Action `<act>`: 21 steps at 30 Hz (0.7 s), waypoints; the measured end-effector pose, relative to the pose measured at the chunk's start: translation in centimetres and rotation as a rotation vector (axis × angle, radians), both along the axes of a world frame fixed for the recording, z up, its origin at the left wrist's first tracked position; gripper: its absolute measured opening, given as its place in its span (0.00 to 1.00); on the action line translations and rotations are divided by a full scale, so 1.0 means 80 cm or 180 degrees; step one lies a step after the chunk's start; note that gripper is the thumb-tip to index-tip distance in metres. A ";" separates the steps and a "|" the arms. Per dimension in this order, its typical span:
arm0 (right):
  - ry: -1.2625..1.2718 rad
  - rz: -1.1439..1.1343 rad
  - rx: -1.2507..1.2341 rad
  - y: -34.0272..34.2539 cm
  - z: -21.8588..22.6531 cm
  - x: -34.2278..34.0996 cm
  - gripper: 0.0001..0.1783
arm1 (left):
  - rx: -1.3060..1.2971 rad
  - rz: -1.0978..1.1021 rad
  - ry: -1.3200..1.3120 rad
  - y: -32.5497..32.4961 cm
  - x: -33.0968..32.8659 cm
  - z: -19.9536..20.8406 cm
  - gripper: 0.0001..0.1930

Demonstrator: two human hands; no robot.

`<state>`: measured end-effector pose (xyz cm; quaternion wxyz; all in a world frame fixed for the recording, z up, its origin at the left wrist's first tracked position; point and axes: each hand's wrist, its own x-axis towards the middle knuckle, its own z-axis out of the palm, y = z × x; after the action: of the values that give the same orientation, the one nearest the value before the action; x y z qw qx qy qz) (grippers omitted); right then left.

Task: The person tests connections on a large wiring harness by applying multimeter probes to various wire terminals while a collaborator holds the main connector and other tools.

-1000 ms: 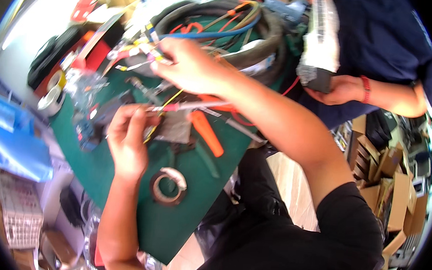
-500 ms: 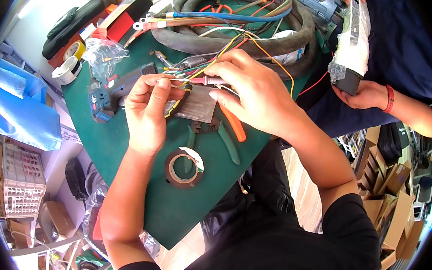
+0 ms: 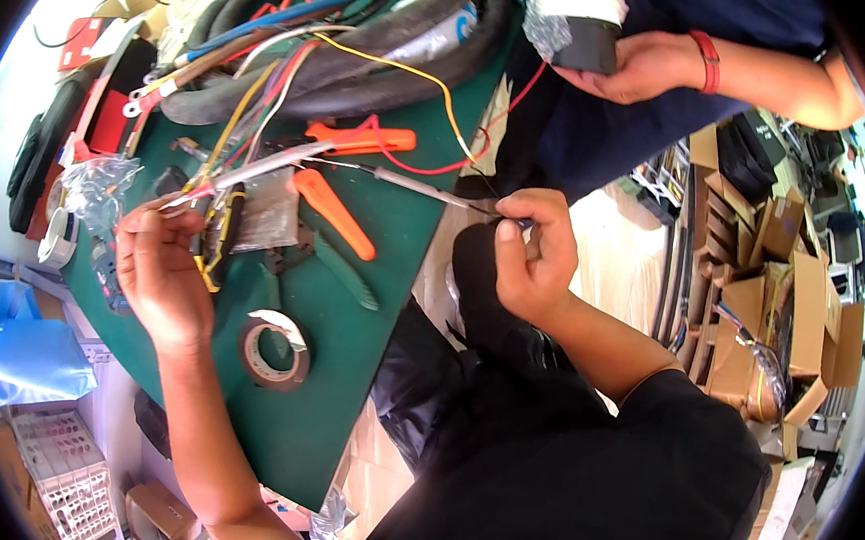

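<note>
My left hand (image 3: 164, 271), at the left of the green table, pinches the ends of thin wires (image 3: 244, 169) between thumb and fingertips. My right hand (image 3: 538, 262) is closed past the table's right edge, its fingers on the dark end of a thin lead. Along that lead lies a slim grey sleeve-like piece (image 3: 423, 188), stretched toward the wires; its exact kind cannot be made out. Yellow-and-black handled pliers (image 3: 218, 240) lie beside my left hand. Between the hands are orange handles (image 3: 336, 215) and a green-handled tool (image 3: 344, 272).
A coil of thick black cable (image 3: 345, 88) fills the far table. A tape roll (image 3: 274, 349) lies nearer me. At the far right, another person's hand (image 3: 652, 67) supports a white-wrapped object with a black end (image 3: 584, 42). Cardboard boxes (image 3: 800, 326) stand at the right.
My hands were close together over the wires; my right hand has moved far right with the lead's end, stretching it out. The whole view has shifted, so the table sits further left.
</note>
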<state>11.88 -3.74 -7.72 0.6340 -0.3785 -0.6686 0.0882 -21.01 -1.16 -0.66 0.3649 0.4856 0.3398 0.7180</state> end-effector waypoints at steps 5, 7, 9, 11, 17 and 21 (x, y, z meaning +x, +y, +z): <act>0.0830 -0.0238 -0.2318 0.006 -0.095 0.066 0.10 | 0.0008 -0.0100 -0.0074 0.003 -0.020 -0.004 0.10; 0.1598 -0.0140 -0.3040 0.024 -0.108 0.079 0.12 | -0.0106 0.0074 -0.0001 0.001 -0.020 0.000 0.10; 0.2004 -0.0069 -0.3246 0.029 -0.119 0.082 0.13 | -0.0203 0.0077 0.0054 0.001 -0.025 0.001 0.10; 0.2033 -0.0063 -0.2974 0.032 -0.127 0.081 0.15 | -0.0225 0.0111 0.0020 0.001 -0.024 -0.003 0.09; -0.0681 0.0096 -0.0244 0.019 0.004 0.026 0.15 | -0.0295 0.0145 -0.0042 0.000 -0.018 -0.006 0.07; -0.1508 0.0396 -0.0075 0.053 0.037 -0.027 0.14 | -0.0261 0.0100 -0.0104 0.000 -0.013 -0.004 0.07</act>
<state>9.74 0.47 -4.73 0.4483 -0.3540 -0.8196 0.0436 -22.01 -1.19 -0.98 0.3788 0.4530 0.3705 0.7170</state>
